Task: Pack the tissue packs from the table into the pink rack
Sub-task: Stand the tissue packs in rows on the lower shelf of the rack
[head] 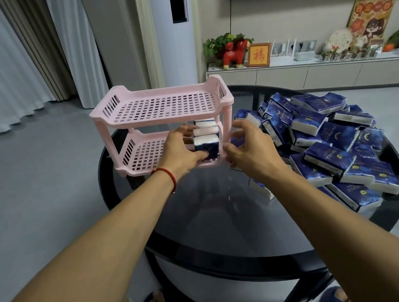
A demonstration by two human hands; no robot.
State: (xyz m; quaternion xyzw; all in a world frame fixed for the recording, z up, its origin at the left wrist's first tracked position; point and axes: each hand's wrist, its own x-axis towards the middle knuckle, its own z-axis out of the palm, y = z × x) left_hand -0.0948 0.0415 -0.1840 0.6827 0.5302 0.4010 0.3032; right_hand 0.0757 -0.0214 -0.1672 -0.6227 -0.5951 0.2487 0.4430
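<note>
pink plastic rack (164,105) with two slatted shelves stands on the left part of a round dark glass table (224,209). head view: the top shelf holds nothing; the lower shelf holds a short row of tissue packs (206,135) standing on edge at its right end, three as far as can be counted. left hand (181,150) reaches into the lower shelf, its fingers curled around the nearest pack (207,148), thumb on the near face, seating it against the row. right hand (247,143) hovers just beside the rack's right end with fingers spread and loosely bent, holding nothing; whether it touches the rack post cannot be told. a large loose pile of blue packs (328,142) covers the right part of the table, apart from the rack. judgement: the task is at an early stage; most of the lower shelf and the whole top shelf remain to be filled, and nearly all packs are yet to be moved.
</note>
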